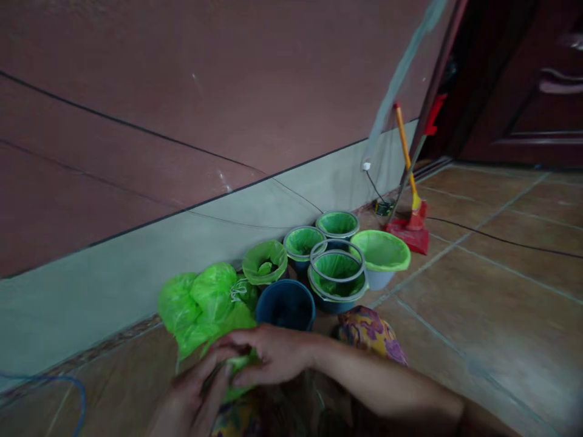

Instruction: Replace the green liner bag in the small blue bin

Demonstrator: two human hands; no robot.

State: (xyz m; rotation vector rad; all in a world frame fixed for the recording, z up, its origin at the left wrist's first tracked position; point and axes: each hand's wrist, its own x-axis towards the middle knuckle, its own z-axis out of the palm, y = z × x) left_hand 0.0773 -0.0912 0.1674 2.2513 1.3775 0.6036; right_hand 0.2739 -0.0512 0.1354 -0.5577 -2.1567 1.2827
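Lining small bins with green bags looks well along: five bins just beyond the fingers already wear green liners, while the dark blue bin [285,305] directly past the right hand [266,353] stands bare inside. I judge that this one is left, and the folded green bag [237,364] in the hands is not yet opened out.

The green bag sits between the two hands, low in the view. The right hand's fingers [230,351] curl over its top and pinch the plastic against the thumb; the left hand [191,397] comes up from below, its fingers pressed close together against the same bag, though blur hides exactly where its tips grip.

Just beyond the left hand's fingers, touching the bag or nearly so, lies a heap of filled green bags [203,303] with a knotted tie. Farther past the right hand's fingers stand the lined bins: one with a loose crumpled liner [265,262], a ringed blue bin [337,276], two more behind it [304,244] [337,224], and a white bin with a taut liner [381,255]. Well beyond, a red dustpan and broom [410,227] lean at the wall. All of it rests on the tiled floor [492,303].
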